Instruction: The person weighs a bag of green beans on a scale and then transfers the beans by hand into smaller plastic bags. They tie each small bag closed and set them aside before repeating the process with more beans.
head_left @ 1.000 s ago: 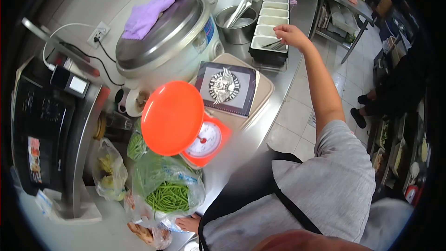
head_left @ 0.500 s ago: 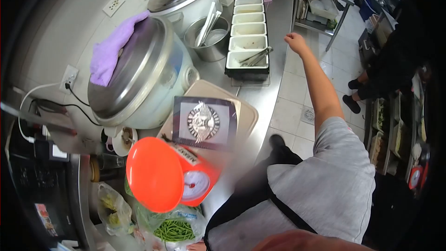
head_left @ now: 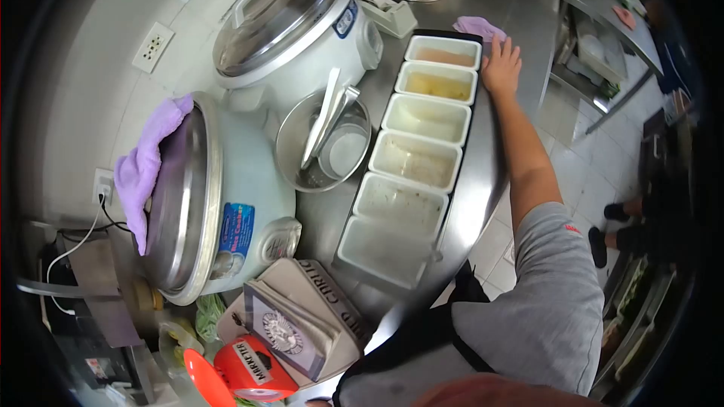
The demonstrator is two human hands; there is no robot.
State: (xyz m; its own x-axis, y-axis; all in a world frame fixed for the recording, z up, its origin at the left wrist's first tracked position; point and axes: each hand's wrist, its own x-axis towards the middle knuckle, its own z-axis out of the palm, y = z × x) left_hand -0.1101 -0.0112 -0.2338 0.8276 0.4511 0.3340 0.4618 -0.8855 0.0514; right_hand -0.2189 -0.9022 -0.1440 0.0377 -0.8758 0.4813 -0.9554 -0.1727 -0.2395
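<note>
My right hand (head_left: 502,68) reaches out over the steel counter, fingers spread, with nothing visible in it. Its fingertips are beside a small purple cloth (head_left: 480,28), close to the far end of a black rack of white containers (head_left: 418,154). Some containers hold a little residue or liquid; the nearest is blurred. Only a sliver of my left hand (head_left: 318,403) shows at the bottom edge, its fingers hidden.
Two large rice cookers (head_left: 260,136) (head_left: 302,30) stand along the wall, one with a purple towel (head_left: 143,169). Beside the rack is a metal pot (head_left: 290,147) with utensils. An orange scale (head_left: 253,369) sits near a tray (head_left: 343,316). A person's legs (head_left: 626,237) show at right.
The view has shifted closer to the rack, which appears larger. My right hand has moved from beyond the counter edge to beside the small cloth, and its fingers have spread.
</note>
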